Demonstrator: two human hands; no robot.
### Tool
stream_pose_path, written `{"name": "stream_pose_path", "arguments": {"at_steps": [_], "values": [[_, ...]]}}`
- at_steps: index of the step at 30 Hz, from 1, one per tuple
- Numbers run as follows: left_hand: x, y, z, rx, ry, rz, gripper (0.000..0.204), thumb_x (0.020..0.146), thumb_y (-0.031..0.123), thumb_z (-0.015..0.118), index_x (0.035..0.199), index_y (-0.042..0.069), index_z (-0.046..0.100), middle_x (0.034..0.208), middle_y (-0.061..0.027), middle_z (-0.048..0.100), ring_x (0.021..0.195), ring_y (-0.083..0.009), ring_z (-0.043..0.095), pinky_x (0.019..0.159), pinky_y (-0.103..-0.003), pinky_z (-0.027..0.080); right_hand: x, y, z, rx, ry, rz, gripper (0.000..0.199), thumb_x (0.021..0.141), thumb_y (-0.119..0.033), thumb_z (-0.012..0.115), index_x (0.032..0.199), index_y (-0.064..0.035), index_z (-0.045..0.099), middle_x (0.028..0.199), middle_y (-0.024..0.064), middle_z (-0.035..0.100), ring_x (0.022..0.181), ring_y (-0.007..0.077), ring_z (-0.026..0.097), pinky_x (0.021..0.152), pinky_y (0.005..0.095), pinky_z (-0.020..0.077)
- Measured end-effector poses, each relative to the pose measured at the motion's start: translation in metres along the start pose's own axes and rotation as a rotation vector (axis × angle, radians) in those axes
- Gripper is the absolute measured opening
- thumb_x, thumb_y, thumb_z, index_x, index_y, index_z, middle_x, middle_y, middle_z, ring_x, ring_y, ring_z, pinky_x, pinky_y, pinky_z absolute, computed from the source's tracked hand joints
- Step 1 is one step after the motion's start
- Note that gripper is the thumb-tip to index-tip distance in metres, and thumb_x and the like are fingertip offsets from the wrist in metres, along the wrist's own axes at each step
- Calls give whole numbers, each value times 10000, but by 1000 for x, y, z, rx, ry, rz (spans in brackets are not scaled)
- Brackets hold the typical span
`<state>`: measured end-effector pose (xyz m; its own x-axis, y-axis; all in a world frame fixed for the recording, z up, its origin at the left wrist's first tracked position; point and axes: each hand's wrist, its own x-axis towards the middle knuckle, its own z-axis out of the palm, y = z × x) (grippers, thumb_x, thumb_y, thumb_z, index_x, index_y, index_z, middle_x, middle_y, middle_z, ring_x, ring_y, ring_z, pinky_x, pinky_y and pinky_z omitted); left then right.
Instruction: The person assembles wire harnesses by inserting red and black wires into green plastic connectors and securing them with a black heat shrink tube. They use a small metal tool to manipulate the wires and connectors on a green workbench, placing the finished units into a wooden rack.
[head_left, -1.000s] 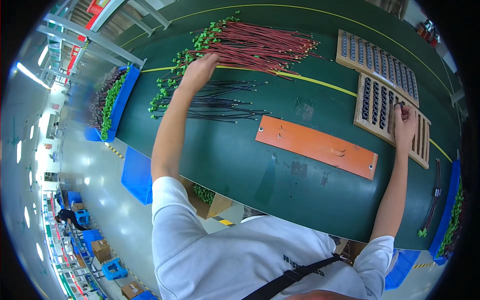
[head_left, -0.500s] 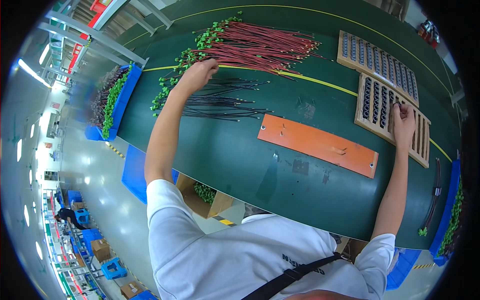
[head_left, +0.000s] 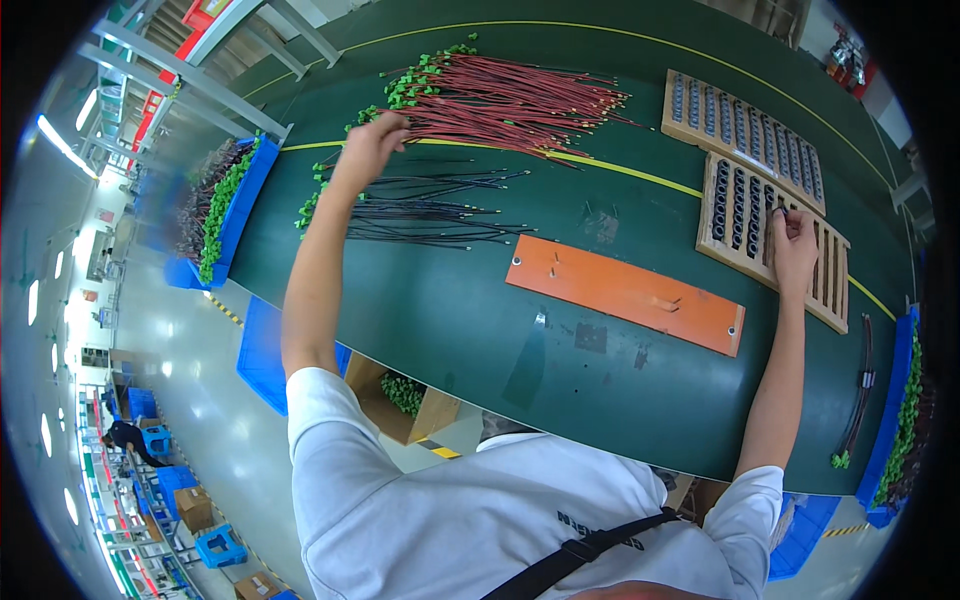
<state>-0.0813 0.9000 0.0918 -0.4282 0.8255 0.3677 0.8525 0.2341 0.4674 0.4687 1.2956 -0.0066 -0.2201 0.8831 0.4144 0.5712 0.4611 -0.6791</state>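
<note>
My left hand (head_left: 372,150) hovers at the connector end of a spread of red wires (head_left: 510,105), its fingers curled together; whatever is between them is hidden. Green connectors (head_left: 415,80) cap the left ends of those wires. Just below lies a smaller group of black wires (head_left: 430,215), also with green connectors. Over on the right, my right hand (head_left: 794,245) pinches a small black cylindrical part (head_left: 782,211) at the nearer slotted wooden rack (head_left: 712,235). Rows of similar black parts (head_left: 738,205) stand in that rack's left slots.
A second wooden rack (head_left: 670,122) with grey parts lies behind. An orange plate (head_left: 625,295) with upright pins lies mid-table. Blue bins (head_left: 245,200) of green-ended wires flank the table. A short wire assembly (head_left: 865,385) lies at right; a cardboard box (head_left: 435,405) stands below the front edge.
My left hand has shifted slightly left along the red wires toward their connector ends. My right hand stays at the same spot on the rack. The whole view has shifted a little.
</note>
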Motion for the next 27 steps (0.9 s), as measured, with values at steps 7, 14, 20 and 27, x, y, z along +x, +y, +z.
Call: {"name": "stream_pose_path", "arguments": {"at_steps": [7,14,20,27], "values": [[-3,-29,-53,-165,141,-147,201,996,102,670,1138,-7,760,973,-68,781,806,-136,749,729,-263,569,0,1,2,-15,-4,7,372,967,-341,713,1108,0,667,960,130,749,872,212,725,823,354,554],[7,-41,-107,-103,582,-67,142,1032,29,589,1123,-46,668,1008,-97,770,824,-139,724,744,-256,567,-1,-5,0,-21,-11,0,373,968,-337,712,1104,7,665,940,127,746,855,209,719,805,353,548],[5,-14,-141,-128,880,57,177,1044,79,608,1153,-43,674,1077,-105,769,837,-132,703,813,-257,553,-3,-3,2,19,-5,23,351,965,-300,724,1090,23,661,923,112,737,850,152,697,788,320,542],[10,96,-71,-179,464,82,250,1063,167,582,1241,33,695,977,-66,751,909,-152,645,901,-297,493,-1,3,-1,561,75,-78,413,1029,-119,667,1380,50,530,1146,134,719,1034,143,672,904,250,519]]}}
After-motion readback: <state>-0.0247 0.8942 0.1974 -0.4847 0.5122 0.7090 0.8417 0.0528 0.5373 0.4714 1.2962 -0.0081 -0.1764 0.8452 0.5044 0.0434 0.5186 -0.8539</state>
